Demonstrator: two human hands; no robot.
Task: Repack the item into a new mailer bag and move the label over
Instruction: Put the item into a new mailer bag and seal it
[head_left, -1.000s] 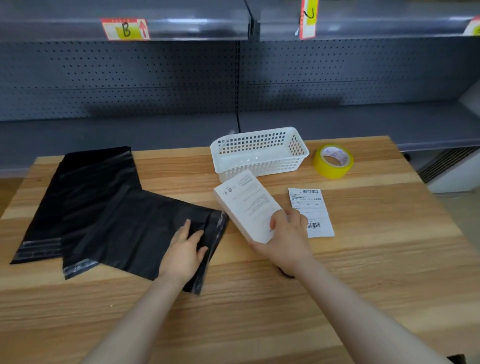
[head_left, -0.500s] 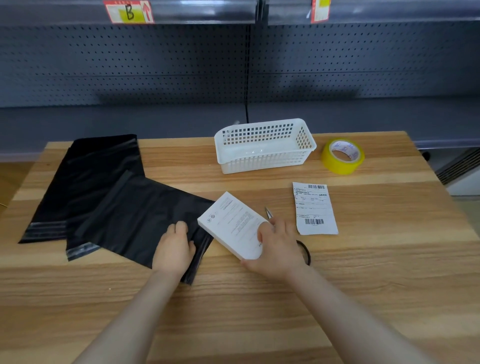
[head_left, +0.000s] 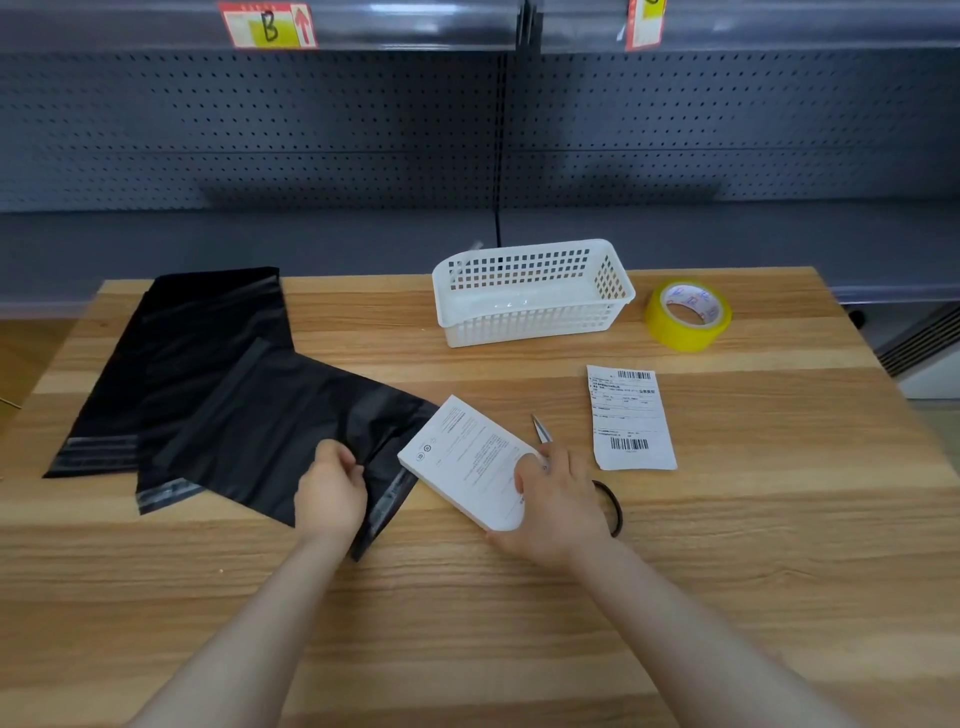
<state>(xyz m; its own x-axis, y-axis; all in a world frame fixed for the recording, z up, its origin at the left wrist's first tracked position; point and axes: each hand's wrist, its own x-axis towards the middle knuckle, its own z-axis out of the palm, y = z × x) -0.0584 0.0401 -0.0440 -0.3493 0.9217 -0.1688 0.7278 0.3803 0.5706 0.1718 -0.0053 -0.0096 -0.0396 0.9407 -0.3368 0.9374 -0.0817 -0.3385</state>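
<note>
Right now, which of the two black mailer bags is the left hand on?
The near bag, lying on top and angled toward the white box. The left hand pinches its mouth edge; the far bag lies flat, untouched.

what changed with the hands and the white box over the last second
The right hand brought the white box down and left, to the mouth of the near black mailer bag. The left hand went from lying flat to pinching that mouth open. Label, basket and tape stayed put.
</note>
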